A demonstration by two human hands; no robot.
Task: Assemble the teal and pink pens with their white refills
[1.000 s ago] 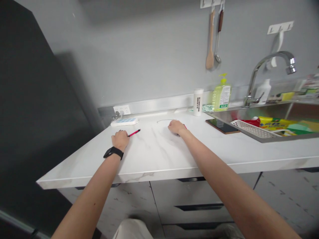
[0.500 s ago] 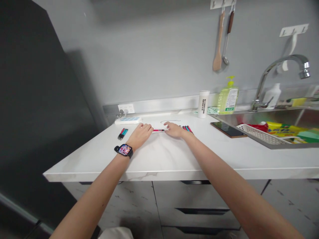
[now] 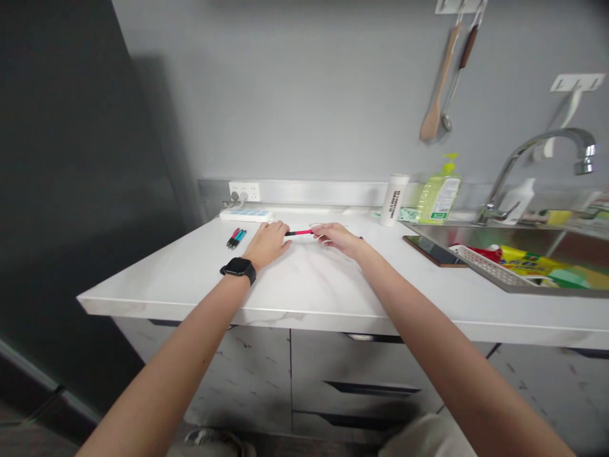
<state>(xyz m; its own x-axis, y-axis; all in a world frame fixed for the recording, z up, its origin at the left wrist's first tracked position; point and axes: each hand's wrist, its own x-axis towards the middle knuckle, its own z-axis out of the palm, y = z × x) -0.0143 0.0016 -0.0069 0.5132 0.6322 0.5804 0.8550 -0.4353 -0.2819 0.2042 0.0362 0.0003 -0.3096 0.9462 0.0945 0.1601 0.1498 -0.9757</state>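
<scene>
A pink-and-black pen (image 3: pixel 302 232) lies level between my two hands, just above or on the white countertop (image 3: pixel 304 279); which of these I cannot tell. My right hand (image 3: pixel 335 238) pinches its pink end between thumb and fingers. At the black end, my left hand (image 3: pixel 270 244) has its fingers closed round the pen's end, with the thumb showing below. A black watch (image 3: pixel 239 268) is on the left wrist. Left of that hand lies a small group of pens (image 3: pixel 236 238), pink and teal with black ends. More pens are mostly hidden behind the right hand.
A white power strip (image 3: pixel 246 216) lies at the back left. Toward the right stand a white cylinder (image 3: pixel 394 200) and a yellow-green soap bottle (image 3: pixel 438 197). A phone (image 3: pixel 434 251) lies beside the sink (image 3: pixel 537 289), which holds a white perforated basket (image 3: pixel 485 263).
My right hand, open beside the pen before, now grips it. The pen's black end now points left instead of right. The view has shifted, and the watch screen has gone dark.
</scene>
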